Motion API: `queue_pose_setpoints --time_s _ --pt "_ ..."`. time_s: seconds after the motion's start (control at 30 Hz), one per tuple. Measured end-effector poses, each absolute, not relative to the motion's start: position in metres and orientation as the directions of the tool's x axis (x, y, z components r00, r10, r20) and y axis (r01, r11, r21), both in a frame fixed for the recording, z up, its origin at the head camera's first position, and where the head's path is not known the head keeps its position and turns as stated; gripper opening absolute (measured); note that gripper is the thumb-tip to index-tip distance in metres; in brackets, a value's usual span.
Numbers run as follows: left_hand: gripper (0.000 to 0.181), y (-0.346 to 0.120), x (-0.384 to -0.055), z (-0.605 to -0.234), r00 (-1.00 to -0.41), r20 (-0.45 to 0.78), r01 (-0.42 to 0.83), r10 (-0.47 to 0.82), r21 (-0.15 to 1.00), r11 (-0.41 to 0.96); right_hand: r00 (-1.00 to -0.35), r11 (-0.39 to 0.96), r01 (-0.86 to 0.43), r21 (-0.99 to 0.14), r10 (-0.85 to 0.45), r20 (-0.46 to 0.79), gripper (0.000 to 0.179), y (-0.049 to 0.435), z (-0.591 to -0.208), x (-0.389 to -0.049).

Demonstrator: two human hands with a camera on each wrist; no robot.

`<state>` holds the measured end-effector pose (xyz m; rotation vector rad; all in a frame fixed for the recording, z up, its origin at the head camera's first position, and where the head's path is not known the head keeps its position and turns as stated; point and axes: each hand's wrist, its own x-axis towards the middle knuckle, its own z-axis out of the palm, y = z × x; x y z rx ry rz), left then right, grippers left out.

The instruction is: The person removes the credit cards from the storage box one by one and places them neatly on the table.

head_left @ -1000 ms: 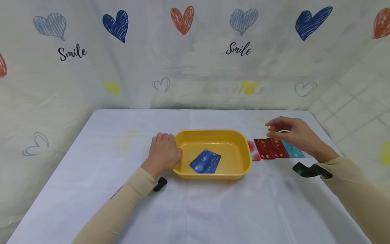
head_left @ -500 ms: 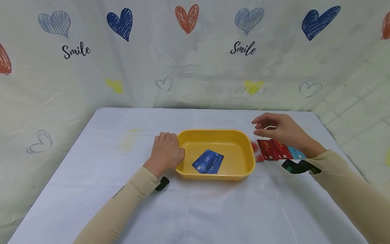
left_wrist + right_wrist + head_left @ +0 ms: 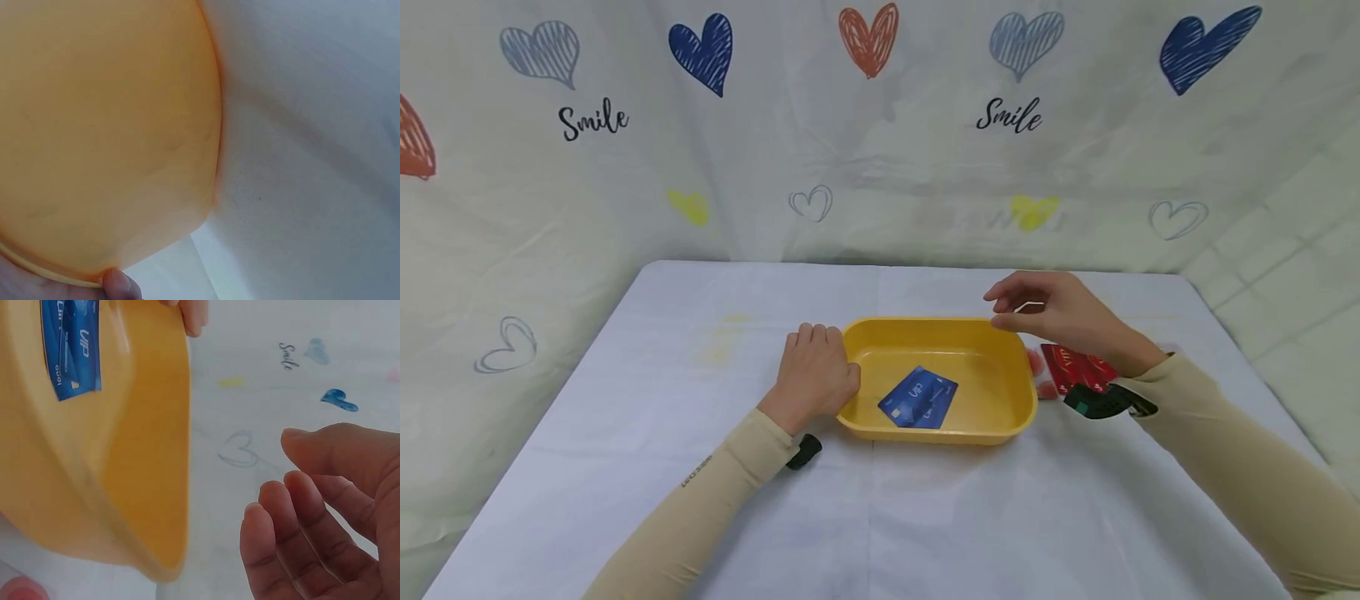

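Note:
My left hand (image 3: 812,371) grips the left rim of a yellow plastic tray (image 3: 936,437); in the left wrist view a fingertip (image 3: 119,284) shows at the tray's rim. Two overlapping blue VIP cards (image 3: 917,398) lie on the tray's floor, and they also show in the right wrist view. Above the tray's back right corner is my right hand (image 3: 1063,312), fingers loosely bent with a gap to the thumb and nothing between them. Red cards (image 3: 1075,367) lie right of the tray, partly hidden by the right wrist.
A card with pinkish-red round shapes (image 3: 1041,372) lies between the tray and the red cards. The table has a white cloth (image 3: 865,517). Behind it hangs a pale backdrop (image 3: 760,125) printed with hearts and "Smile".
My right hand has moved left, from over the row of cards to the tray's back right corner. The light blue card is now hidden. My left hand keeps its grip on the tray.

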<state>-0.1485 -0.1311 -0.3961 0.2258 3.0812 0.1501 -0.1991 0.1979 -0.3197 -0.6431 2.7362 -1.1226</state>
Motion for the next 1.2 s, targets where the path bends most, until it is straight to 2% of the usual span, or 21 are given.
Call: queue_pose_setpoints --time_s 0.5,0.73,1.2 --pt "0.031 -0.131 -0.148 -0.394 -0.989 -0.02 0.142 0.145 0.106 0.984 -0.809 0.526 -0.454 -0.72 -0.581 0.085 0.025 0.158 -0.326 -0.211" --pt "0.028 -0.131 -0.148 -0.395 -0.988 -0.015 0.153 0.156 0.106 0.982 -0.765 0.458 -0.471 -0.754 -0.637 0.091 0.028 0.14 -0.334 -0.216" --pt "0.029 -0.132 -0.151 -0.396 -0.988 -0.036 0.146 0.149 0.079 0.986 -0.701 0.42 -0.516 -0.747 -0.708 0.086 0.027 0.115 -0.355 -0.219"
